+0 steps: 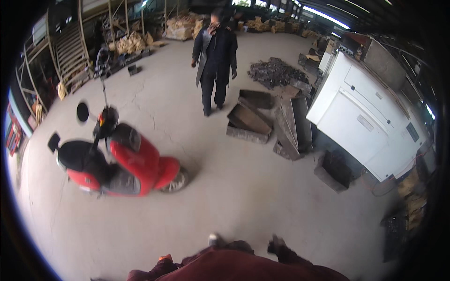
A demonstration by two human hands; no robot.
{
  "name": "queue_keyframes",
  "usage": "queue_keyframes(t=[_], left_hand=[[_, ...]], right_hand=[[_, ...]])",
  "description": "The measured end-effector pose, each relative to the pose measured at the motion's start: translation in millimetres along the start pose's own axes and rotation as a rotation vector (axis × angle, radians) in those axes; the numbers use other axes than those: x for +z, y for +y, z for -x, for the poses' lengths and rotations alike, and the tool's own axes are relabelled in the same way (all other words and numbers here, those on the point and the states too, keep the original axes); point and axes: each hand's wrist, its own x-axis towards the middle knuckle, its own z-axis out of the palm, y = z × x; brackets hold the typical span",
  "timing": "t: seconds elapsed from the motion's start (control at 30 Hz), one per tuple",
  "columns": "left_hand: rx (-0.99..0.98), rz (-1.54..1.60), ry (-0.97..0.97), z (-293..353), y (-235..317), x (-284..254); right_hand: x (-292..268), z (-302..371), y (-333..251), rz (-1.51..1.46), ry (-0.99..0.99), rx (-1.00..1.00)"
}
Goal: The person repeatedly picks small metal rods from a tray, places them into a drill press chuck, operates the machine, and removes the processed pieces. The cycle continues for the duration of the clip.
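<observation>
My left hand (164, 263) hangs low beside my dark red top (234, 264), with a patch of orange at its upper end. I cannot make out whether the orange is part of a glove or something held. On the other side, my right hand (278, 247) looks dark and is smeared by motion, its fingers unclear. Neither hand touches anything that I can make out. Of the larger things, a red scooter (145, 164) with a black seat stands to the left. One of my shoes (214, 239) shows on the grey floor (220, 201).
Ahead, a person in dark clothes (216, 61) stands with one hand near the head. Open metal bins (251, 122) lie right of centre, before a heap of dark scrap (276, 72). A white machine cabinet (361, 112) stands at right, a dark bin (333, 171) beside it. Racks (70, 54) line the left.
</observation>
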Motion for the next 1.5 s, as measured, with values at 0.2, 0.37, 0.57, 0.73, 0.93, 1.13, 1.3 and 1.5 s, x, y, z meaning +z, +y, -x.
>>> queue_keyframes(t=[0.2, 0.37, 0.57, 0.73, 0.93, 1.13, 1.3, 1.5], left_hand=[[0.132, 0.519, 0.692, -168, 146, -376], [0.169, 0.583, 0.874, -264, 241, -569], [-0.173, 0.426, 0.494, -297, 314, -699], [-0.175, 0.282, 0.381, -366, 379, -818], [-0.153, 0.104, 0.305, -481, 458, -1018], [0.113, -0.441, 0.394, -624, 554, -1347], [0.135, -0.018, 0.973, -755, 704, -1687], [0.057, -0.4, 0.722, -822, 888, -1870]], right_hand=[[28, -98, -37, -0.09, 0.428, 0.265], [108, -259, -180, -0.146, 0.465, 0.334], [237, -464, -550, -0.24, 0.244, -0.092], [320, -662, -888, 1.855, 1.03, -0.906], [423, -815, -1058, 2.159, 0.659, -0.479], [513, -850, -1055, 1.389, 0.058, 0.079], [543, -961, -1142, 0.52, 0.27, 0.278], [574, -1137, -1370, -0.033, 0.399, 0.257]])
